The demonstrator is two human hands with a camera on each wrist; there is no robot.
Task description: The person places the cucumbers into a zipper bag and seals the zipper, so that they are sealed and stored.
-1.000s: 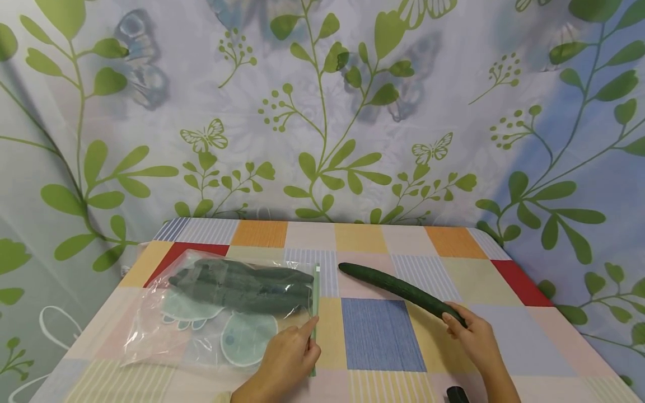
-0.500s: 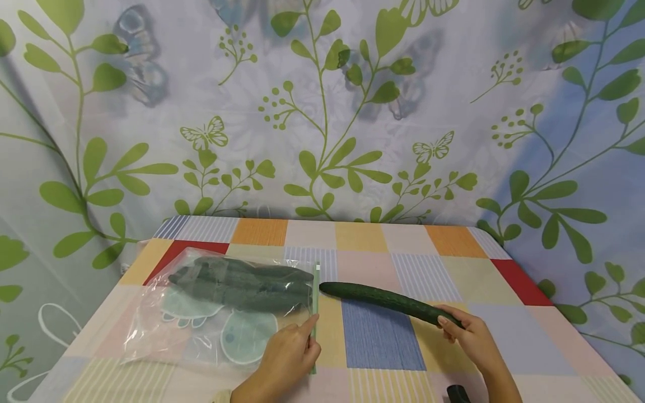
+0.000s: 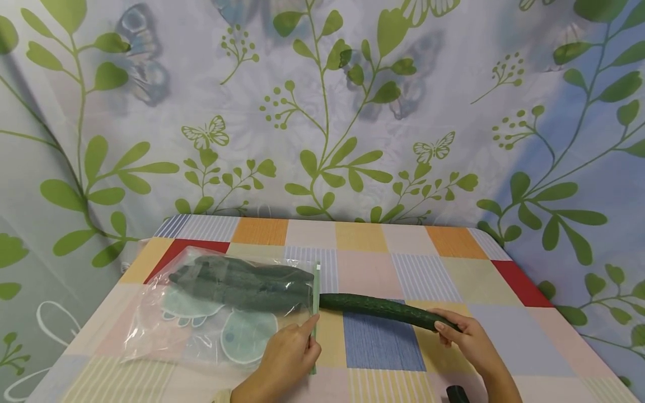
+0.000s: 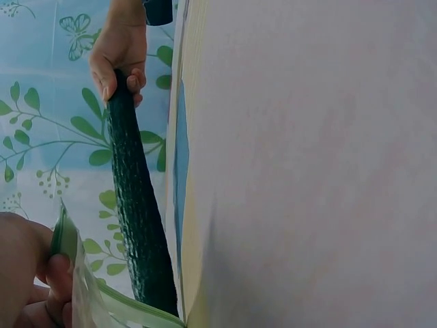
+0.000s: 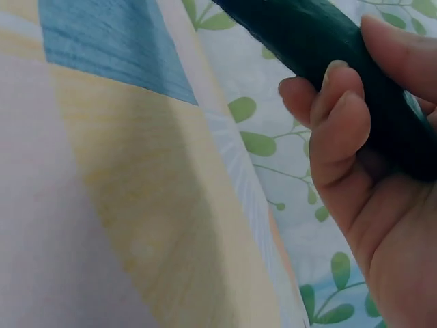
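Note:
My right hand point(image 3: 466, 336) grips a long dark green cucumber point(image 3: 378, 307) by its near end, thumb on one side and fingers curled round the other. In the right wrist view the cucumber point(image 5: 300, 34) lies across the curled fingers point(image 5: 338, 130). Its far end meets the green zip edge point(image 3: 316, 296) of a clear zip bag point(image 3: 151, 336). Several cucumbers point(image 3: 242, 285) lie inside the bag. My left hand point(image 3: 289, 350) pinches the bag's mouth at the near corner. In the left wrist view, the green zip edge point(image 4: 133, 311) stands apart from the pinched part, so the mouth gapes.
A patchwork tablecloth point(image 3: 509, 341) covers the table. The bag lies on its left half and has pale green printed shapes point(image 3: 249, 338). Behind stands a leaf-patterned curtain point(image 3: 322, 112). A dark object point(image 3: 457, 394) shows beside the right wrist.
My right hand has brought the cucumber left and nearer, and its far end has gone from apart from the bag to its zip edge. The left hand has stayed at the bag's mouth.

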